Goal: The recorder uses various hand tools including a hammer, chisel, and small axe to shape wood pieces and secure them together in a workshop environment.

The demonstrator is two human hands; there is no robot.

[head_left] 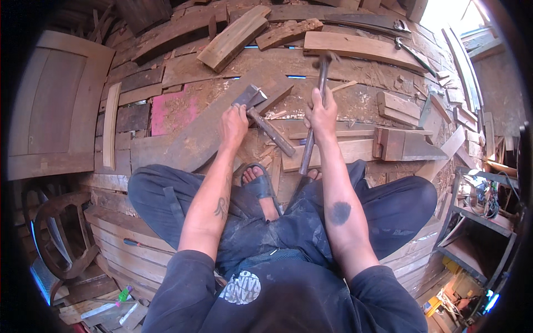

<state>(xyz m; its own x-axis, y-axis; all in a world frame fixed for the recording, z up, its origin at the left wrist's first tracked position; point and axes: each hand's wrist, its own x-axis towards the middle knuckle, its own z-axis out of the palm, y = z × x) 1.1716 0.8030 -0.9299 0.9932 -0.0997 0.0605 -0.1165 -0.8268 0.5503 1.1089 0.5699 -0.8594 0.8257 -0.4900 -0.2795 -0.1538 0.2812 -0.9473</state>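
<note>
Dark metal-headed tool with a round brown wooden handle (271,131) is sitting just above the centre of the frame, head toward upper left, over a wide flat brown wooden board (202,139); whether it is touching, cannot tell. Left hand (233,125) is curling its fingers at the metal head, the handle sticking out free. Right hand (322,115) is closing firmly round a slim grey claw hammer (323,77), head uppermost, claw end toward the top of the frame.

Step in hand, my judgement: the left is steadying the tool, the right is holding the hammer ready near it. Next move would be calling for a firm left hold and fingers clear of any blow.

Writing: a round white print (241,287) is showing lettering on the dark shirt (277,302), lower centre; no brand is reading on either tool.
</note>
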